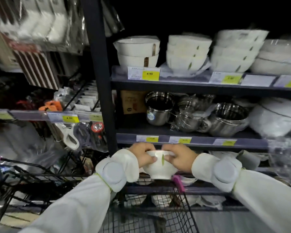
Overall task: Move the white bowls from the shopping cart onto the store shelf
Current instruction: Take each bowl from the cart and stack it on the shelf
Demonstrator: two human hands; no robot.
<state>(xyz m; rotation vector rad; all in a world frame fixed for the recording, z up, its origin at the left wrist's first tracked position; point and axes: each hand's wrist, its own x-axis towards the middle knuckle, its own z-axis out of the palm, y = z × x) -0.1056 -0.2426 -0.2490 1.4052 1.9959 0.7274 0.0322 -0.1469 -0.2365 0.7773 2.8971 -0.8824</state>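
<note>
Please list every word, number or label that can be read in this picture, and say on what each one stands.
"4.90": yellow price tag on the edge of the top shelf, under the two stacked bowls.
"4.90", less sharp: yellow tag on the left rack's rail.
All other tags, for example the tag under the steel pots, are too blurred.
The held bowl bears only a green leaf mark, no text.

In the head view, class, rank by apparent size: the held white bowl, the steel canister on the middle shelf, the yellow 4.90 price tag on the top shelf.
1. Held white bowl, though it is nearest the camera, so unsure.
2. Steel canister, looking similar.
3. Yellow 4.90 price tag, clearly smallest.
</note>
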